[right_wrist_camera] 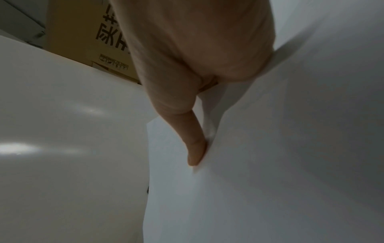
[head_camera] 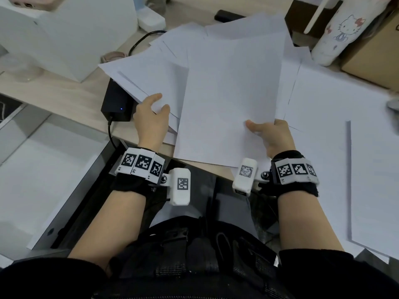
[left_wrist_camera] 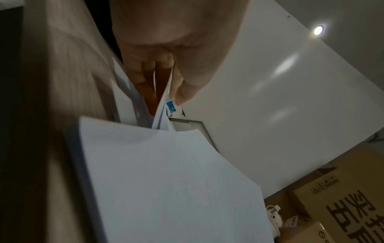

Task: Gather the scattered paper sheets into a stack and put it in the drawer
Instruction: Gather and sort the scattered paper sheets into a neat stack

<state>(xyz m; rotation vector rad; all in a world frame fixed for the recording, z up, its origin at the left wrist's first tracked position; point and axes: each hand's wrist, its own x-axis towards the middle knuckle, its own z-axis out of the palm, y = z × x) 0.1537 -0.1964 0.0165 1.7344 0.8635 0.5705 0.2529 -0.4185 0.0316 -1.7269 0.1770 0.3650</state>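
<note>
White paper sheets lie fanned over the wooden desk. My right hand pinches the near right corner of a large top sheet, thumb on top; the right wrist view shows the thumb pressing on that sheet. My left hand grips the near edge of a sheaf of sheets at the left; in the left wrist view fingers lie under those sheets and the thumb over them. More loose sheets lie to the right. An open drawer sits at the lower left.
A black power adapter with a cable sits under the left sheets. A white box stands at the back left. A patterned tumbler and a cardboard box stand at the back right.
</note>
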